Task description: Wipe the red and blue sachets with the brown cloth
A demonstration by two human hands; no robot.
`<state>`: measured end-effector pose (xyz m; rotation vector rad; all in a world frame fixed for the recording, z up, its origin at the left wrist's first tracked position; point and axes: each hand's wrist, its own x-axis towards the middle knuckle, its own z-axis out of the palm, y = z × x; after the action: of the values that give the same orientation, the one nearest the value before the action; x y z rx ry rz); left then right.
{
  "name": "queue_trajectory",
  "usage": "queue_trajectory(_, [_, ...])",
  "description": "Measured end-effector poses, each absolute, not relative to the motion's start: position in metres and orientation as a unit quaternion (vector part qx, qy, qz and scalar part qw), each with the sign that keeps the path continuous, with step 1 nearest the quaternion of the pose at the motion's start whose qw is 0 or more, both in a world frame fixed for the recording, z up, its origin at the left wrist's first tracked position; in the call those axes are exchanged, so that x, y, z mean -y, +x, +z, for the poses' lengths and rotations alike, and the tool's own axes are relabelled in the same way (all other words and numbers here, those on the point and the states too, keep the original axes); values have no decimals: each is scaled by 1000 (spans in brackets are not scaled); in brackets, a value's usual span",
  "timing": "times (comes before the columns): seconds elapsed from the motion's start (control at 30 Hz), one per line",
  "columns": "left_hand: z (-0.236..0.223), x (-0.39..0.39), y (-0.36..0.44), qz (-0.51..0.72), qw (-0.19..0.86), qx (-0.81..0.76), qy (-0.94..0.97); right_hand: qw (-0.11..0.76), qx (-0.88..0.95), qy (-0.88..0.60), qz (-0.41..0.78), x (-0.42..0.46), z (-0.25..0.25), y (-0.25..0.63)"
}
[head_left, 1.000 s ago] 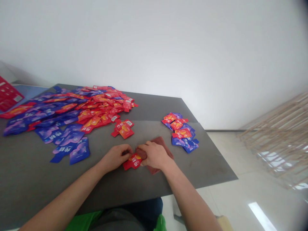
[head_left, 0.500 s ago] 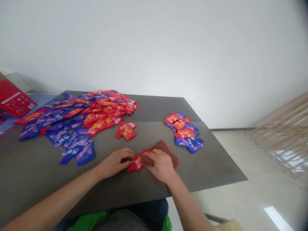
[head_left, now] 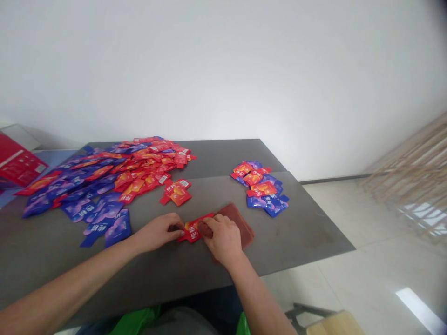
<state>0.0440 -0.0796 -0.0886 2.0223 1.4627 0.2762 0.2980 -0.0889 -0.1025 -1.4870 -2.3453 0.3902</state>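
A red sachet (head_left: 193,229) lies on the dark grey table (head_left: 307,232) in front of me. My left hand (head_left: 159,231) pinches its left end with curled fingers. My right hand (head_left: 220,237) is closed on a dark red cloth (head_left: 240,222) and presses a bunched part of it onto the sachet's right end. The rest of the cloth lies flat under and beyond my right hand.
A big heap of red and blue sachets (head_left: 104,174) covers the table's far left. A small pile of sachets (head_left: 261,188) lies to the right of the cloth. Two red sachets (head_left: 176,191) lie apart near the middle. A red box (head_left: 17,163) stands at the far left.
My hands stay on the same sachet and cloth. The sachet has turned a little under the cloth. The camera has shifted, so the whole scene sits slightly differently in view.
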Motion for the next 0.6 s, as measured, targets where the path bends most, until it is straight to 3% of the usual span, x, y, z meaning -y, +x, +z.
queue_trajectory(0.13, [-84,68,49,68,327,-573,748,178,821,-522,148,89,-104,297])
queue_trajectory(0.23, [-82,64,50,66,397,-593,698,196,811,-531,149,90,-107,296])
queue_trajectory(0.4, [-83,78,61,159,627,-555,524,226,786,-556,150,95,-115,293])
queue_trajectory(0.6, [-95,86,67,252,693,-532,417,264,731,-601,187,96,-119,288])
